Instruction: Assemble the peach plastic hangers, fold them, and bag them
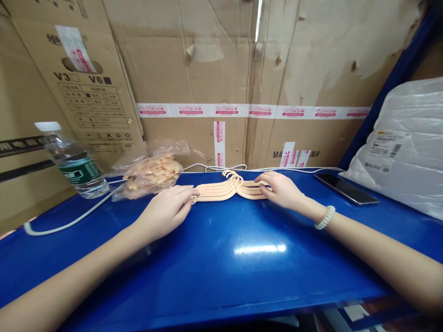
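Several peach-coloured plastic clothes hangers (216,190) lie stacked on the blue table, their hooks bunched together and pointing away from me. My left hand (169,208) is closed around the left ends of the stack. At the opposite ends, my right hand (282,189) grips the hangers with thumb and fingers, which cover their tips. To the left, just beyond my left hand, a clear plastic bag (152,170) holds many small peach-coloured pieces; I cannot make out their exact kind.
A water bottle (78,168) stands at the left on the blue table (214,263). White cable (69,230) runs along the back and left. A phone (346,188) lies at right beside a white wrapped package (408,147). Cardboard boxes (194,74) wall off the back.
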Demonstrator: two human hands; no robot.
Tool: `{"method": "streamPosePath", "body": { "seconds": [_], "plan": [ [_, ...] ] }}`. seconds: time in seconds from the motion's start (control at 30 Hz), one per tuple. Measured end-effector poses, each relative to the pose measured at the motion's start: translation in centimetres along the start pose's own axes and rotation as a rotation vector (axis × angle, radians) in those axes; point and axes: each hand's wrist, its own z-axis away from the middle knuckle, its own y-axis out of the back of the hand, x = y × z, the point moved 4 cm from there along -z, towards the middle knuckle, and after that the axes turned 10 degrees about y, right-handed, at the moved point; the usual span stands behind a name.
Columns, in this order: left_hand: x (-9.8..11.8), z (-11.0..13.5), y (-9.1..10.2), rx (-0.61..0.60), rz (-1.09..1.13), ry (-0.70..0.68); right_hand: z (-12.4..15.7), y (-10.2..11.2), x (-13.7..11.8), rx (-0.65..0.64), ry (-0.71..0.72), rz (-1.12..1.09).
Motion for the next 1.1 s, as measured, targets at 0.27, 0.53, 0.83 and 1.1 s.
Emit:
{"method": "streamPosePath", "body": {
  "seconds": [0.27,0.53,0.83,1.1],
  "plan": [
    [0.4,-0.1,0.3,-0.05,-0.001,-0.003,0.4,-1.2,-1.5,-0.068,0.053,0.006],
    [0.3,0.0,0.6,-0.129,-0.023,0.03,0.8,0.2,-1.1,-0.052,-0.008,-0.046],
    [-0.6,-0.2,-0.3,-0.206,-0.062,0.015,3.2,-0.8,1.2,-0.005,0.072,-0.054],
    [-1.6,-0.3,-3.5,-0.307,-0.132,0.217,2.7,-3.7,1.5,-0.185,-0.004,-0.025]
  ]
}}
